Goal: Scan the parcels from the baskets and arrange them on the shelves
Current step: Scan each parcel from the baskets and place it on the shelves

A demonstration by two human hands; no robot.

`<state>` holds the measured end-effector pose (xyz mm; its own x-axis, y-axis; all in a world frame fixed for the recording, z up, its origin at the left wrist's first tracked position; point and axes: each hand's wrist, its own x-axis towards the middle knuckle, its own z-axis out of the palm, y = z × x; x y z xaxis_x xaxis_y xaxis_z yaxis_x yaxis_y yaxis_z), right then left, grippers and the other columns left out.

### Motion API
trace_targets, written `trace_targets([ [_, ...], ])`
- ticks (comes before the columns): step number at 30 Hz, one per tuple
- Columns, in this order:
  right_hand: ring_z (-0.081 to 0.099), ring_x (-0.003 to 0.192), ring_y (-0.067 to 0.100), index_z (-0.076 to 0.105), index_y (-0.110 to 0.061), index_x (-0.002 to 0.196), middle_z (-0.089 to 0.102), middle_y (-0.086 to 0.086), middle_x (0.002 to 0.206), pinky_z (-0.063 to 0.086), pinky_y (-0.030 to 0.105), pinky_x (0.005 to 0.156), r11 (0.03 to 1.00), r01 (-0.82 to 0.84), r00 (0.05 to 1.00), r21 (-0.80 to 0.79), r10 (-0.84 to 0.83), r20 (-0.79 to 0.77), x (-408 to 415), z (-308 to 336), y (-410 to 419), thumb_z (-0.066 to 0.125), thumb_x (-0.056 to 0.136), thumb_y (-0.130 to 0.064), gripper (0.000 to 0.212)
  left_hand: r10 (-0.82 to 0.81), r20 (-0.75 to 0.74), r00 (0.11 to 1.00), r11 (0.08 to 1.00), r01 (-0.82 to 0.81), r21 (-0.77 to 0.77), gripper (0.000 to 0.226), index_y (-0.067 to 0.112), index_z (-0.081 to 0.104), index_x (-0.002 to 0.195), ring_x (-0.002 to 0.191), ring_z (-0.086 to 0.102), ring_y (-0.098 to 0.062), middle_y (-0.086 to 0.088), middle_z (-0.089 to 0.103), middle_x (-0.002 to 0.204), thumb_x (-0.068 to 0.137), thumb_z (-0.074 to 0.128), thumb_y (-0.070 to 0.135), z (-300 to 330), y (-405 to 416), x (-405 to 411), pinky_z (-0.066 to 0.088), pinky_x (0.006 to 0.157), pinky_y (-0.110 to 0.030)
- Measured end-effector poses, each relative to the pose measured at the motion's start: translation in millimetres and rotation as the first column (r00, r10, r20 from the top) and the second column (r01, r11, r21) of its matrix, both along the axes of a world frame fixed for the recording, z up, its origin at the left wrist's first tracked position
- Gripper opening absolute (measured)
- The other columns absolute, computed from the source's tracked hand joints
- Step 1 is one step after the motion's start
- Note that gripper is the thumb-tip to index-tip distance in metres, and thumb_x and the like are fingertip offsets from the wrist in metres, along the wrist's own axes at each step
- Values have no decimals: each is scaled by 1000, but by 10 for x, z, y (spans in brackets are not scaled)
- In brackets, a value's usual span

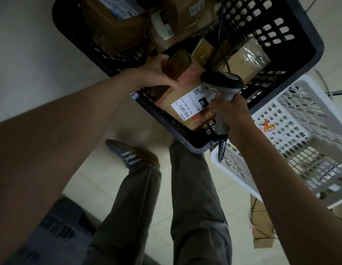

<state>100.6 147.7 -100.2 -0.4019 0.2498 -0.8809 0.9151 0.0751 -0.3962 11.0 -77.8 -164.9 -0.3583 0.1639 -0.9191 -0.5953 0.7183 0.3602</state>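
Observation:
A brown cardboard parcel [185, 87] with a white shipping label [187, 106] stands tilted at the near end of the black basket [301, 41]. My left hand [156, 73] grips the parcel's upper left edge. My right hand [231, 113] holds a grey handheld scanner [223, 81] by its handle, its dark head just above the label's right end. The scanner's coiled cable hangs below my fist. Several more parcels, among them one taped in clear film [246, 58], lie deeper in the basket.
A white perforated basket [307, 150] stands to the right of the black one. A cardboard box [261, 226] with cables lies on the tiled floor beneath it. A dark crate [57, 222] sits at the lower left beside my legs and shoe [132, 152].

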Motion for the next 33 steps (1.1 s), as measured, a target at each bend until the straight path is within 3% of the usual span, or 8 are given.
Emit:
trace_targets([
  [5, 63, 73, 10, 63, -9, 109, 68, -2, 85, 47, 25, 59, 999, -4, 996, 42, 8, -92, 51, 282, 7, 65, 84, -1, 26, -8, -139, 990, 999, 1, -52, 111, 26, 36, 149, 124, 39, -16, 2, 25, 133, 57, 93, 48, 330, 34, 51, 32, 104, -25],
  [8, 63, 66, -4, 62, -13, 102, 67, -5, 83, 49, 16, 54, 997, 21, 979, 76, -5, -204, -5, 645, -48, 67, 80, -2, 25, 70, -258, 964, 993, -91, -69, 107, 22, 36, 147, 117, 37, -12, 2, 24, 128, 59, 93, 44, 783, -60, 67, 29, 102, -20],
  [13, 60, 64, 2, 59, -6, 114, 66, -2, 83, 50, 24, 62, 999, 2, 949, 52, 14, -315, -348, 1664, -279, 67, 88, -5, 28, 235, -377, 896, 951, -293, -102, 116, 16, 37, 150, 128, 43, -11, -3, 36, 143, 55, 95, 49, 2045, -620, -66, 38, 111, -25],
  [17, 60, 59, -4, 60, -1, 114, 68, 5, 88, 48, 13, 52, 991, -136, 879, -19, 112, -463, -734, 2760, -621, 68, 90, -3, 25, 346, -488, 801, 888, -447, -105, 104, 20, 47, 140, 129, 40, -16, 3, 40, 124, 52, 94, 52, 3247, -1139, -109, 37, 102, -20],
  [21, 69, 80, 1, 64, -13, 116, 72, -3, 96, 54, 18, 64, 941, -323, 777, -102, 203, -596, -1065, 3953, -1037, 72, 89, -5, 29, 490, -570, 659, 779, -625, -52, 107, 20, 45, 144, 115, 50, -14, -4, 40, 136, 55, 94, 54, 4446, -1603, -6, 43, 96, -25],
  [24, 68, 79, 8, 68, -11, 109, 72, -5, 88, 52, 25, 67, 872, -484, 663, -80, 305, -683, -1235, 4751, -1328, 73, 88, -11, 22, 596, -609, 524, 683, -729, 42, 117, 16, 51, 141, 109, 61, -15, -5, 55, 131, 43, 89, 66, 5298, -1897, 169, 55, 92, -31],
  [29, 67, 84, -12, 63, -41, 97, 71, -33, 89, 49, 6, 62, 762, -648, 427, 18, 383, -819, -1302, 5931, -1802, 75, 88, -8, 36, 669, -659, 345, 554, -822, 132, 71, 24, 60, 128, 89, 63, 0, 14, 64, 101, 69, 86, 51, 6406, -2301, 587, 45, 64, -11],
  [33, 69, 80, -9, 66, -44, 94, 73, -30, 86, 50, 8, 60, 661, -748, 287, 51, 393, -874, -1252, 6641, -2082, 76, 89, -13, 33, 691, -693, 204, 468, -857, 215, 48, 32, 70, 94, 73, 67, 4, 19, 71, 76, 55, 82, 57, 7054, -2440, 977, 44, 56, -4],
])
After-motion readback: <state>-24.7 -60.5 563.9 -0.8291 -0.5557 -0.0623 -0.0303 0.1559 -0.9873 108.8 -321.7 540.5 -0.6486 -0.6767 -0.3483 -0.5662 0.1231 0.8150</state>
